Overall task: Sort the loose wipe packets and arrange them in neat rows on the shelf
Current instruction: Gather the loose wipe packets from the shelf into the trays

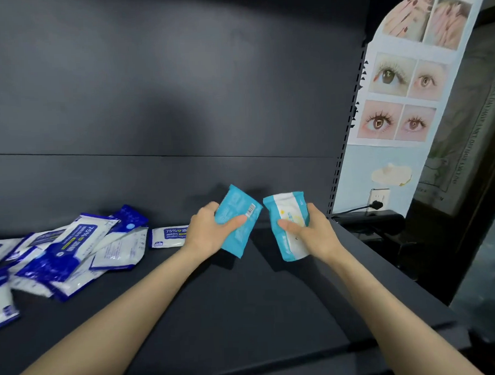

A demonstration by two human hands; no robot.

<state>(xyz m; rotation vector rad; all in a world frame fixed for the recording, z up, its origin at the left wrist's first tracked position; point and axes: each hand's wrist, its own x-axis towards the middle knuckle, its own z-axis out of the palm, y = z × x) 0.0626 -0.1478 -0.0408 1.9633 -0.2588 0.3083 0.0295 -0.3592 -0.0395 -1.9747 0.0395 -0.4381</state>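
My left hand (207, 233) grips a light blue wipe packet (237, 216) with its barcode side up, held above the dark shelf (217, 302). My right hand (313, 232) grips a second light blue and white packet (288, 214) just to the right of the first. The two packets are close together but apart. A loose heap of dark blue and white alcohol wipe packets (62, 252) lies on the left of the shelf. One small dark blue and white packet (169, 236) lies flat beside my left wrist.
The shelf's dark back panel (180, 105) rises behind the hands. A slotted upright (343, 143) marks the right end. Beyond it hang a poster of eyes and nails (401, 95) and a wall socket with a plug (379, 201).
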